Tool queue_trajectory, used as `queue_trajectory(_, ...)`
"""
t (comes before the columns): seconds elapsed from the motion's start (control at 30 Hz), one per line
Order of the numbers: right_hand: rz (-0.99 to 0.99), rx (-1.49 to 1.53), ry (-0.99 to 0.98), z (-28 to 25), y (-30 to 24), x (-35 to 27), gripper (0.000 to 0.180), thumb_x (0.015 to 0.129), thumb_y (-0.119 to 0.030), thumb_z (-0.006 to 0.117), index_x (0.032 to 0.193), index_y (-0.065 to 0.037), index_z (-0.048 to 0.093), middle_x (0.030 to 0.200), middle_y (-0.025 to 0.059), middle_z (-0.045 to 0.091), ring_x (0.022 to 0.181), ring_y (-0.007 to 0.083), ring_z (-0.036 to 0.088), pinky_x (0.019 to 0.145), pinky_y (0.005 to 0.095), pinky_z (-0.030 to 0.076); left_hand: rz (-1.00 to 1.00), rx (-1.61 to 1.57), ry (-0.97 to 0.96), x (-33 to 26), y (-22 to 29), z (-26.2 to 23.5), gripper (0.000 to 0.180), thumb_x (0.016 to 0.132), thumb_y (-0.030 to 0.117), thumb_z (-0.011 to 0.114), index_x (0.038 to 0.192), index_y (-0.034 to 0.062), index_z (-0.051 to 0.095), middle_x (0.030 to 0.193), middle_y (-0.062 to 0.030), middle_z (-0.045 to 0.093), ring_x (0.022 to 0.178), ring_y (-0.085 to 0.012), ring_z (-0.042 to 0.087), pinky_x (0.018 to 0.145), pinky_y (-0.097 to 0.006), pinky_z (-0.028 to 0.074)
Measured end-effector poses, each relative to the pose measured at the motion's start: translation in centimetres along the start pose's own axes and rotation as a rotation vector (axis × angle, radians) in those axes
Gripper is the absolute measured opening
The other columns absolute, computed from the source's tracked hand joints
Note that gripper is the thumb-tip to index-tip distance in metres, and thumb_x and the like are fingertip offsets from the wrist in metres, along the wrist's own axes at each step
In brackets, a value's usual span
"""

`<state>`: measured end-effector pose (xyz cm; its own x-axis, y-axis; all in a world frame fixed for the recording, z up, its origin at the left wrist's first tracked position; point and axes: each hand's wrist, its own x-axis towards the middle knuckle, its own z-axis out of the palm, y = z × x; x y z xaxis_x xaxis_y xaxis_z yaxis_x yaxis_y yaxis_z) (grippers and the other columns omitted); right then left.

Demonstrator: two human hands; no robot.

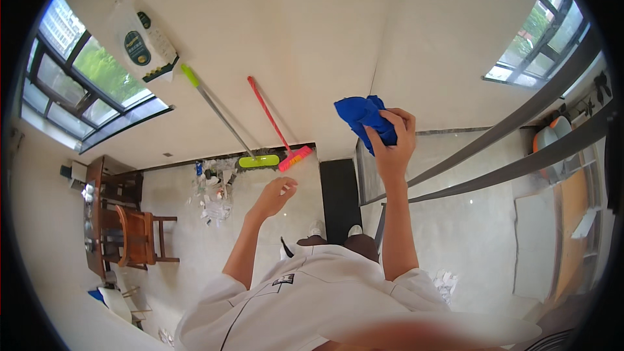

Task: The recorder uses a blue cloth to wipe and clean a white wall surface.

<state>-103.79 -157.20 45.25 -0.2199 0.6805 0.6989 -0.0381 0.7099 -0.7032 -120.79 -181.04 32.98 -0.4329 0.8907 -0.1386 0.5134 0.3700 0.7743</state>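
My right hand is raised ahead of me and closed around a crumpled blue cloth. Part of the cloth bunches up between thumb and fingers, and a flap sticks out to the left. The cloth is in front of the pale wall; whether it touches the wall I cannot tell. Lower and to the left, my left hand hangs in the air with loosely bent fingers and nothing in it. Beyond that hand, a pink-headed mop and a green-headed mop lean against the wall.
Grey railing bars run along my right. A black strip lies at my feet. White scraps litter the floor at left, near a wooden chair and table. A white package hangs on the wall.
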Motion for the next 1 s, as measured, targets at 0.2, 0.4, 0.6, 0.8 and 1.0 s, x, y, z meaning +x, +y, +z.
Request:
queue_trajectory(0.2, -0.013, 0.101, -0.2, -1.2, -1.4, -0.5, 0.035, 0.066, -0.005, 0.076, 0.1, -0.008, 0.066, 0.106, 0.0123, 0.054, 0.096, 0.0301, 0.056, 0.082, 0.0386, 0.047, -0.166, -0.053, 0.164, -4.5, -3.2, 3.0, 0.022, 0.09, 0.019, 0.058, 0.105, 0.0028, 0.062, 0.095, -0.011, 0.066, 0.083, -0.0222, 0.062, 0.077, -0.034, 0.049)
queue_trajectory(0.4, 0.039, 0.077, -0.217, -3.4, -1.1, -1.8, 0.036, 0.065, -0.005, 0.077, 0.099, -0.009, 0.067, 0.106, 0.0114, 0.054, 0.094, 0.0299, 0.056, 0.081, 0.0384, 0.047, -0.162, -0.013, -0.014, -1.9, -2.0, 5.3, 0.023, 0.091, 0.021, 0.058, 0.106, 0.0042, 0.063, 0.096, -0.0115, 0.067, 0.085, -0.0216, 0.063, 0.078, -0.032, 0.049)
queue_trajectory(0.6, 0.035, 0.027, -0.124, -3.2, -1.1, -2.0, 0.037, 0.065, -0.004, 0.077, 0.099, -0.009, 0.066, 0.105, 0.0115, 0.054, 0.093, 0.0294, 0.057, 0.08, 0.0375, 0.048, -0.127, 0.08, -0.174, 0.4, -2.8, 4.7, 0.027, 0.091, 0.026, 0.057, 0.11, 0.0074, 0.062, 0.097, -0.0103, 0.067, 0.088, -0.0217, 0.063, 0.081, -0.033, 0.049)
queue_trajectory(0.8, 0.004, 0.039, 0.046, 0.1, -0.1, -0.2, 0.035, 0.068, -0.004, 0.076, 0.1, -0.006, 0.063, 0.1, 0.014, 0.055, 0.091, 0.0299, 0.057, 0.079, 0.0377, 0.047, -0.152, 0.078, -0.193, 0.1, -4.7, 2.0, 0.029, 0.092, 0.028, 0.057, 0.114, 0.0096, 0.061, 0.099, -0.0107, 0.067, 0.089, -0.0229, 0.062, 0.082, -0.033, 0.048)
queue_trajectory(1.0, 0.062, -0.024, 0.15, 6.1, 2.0, 2.5, 0.031, 0.081, -0.015, 0.072, 0.105, -0.003, 0.056, 0.1, 0.0139, 0.053, 0.091, 0.0291, 0.056, 0.082, 0.037, 0.044, -0.163, -0.094, 0.001, -2.2, -8.3, 0.8, 0.031, 0.093, 0.03, 0.057, 0.113, 0.0062, 0.061, 0.097, -0.0119, 0.067, 0.089, -0.0211, 0.063, 0.08, -0.032, 0.049)
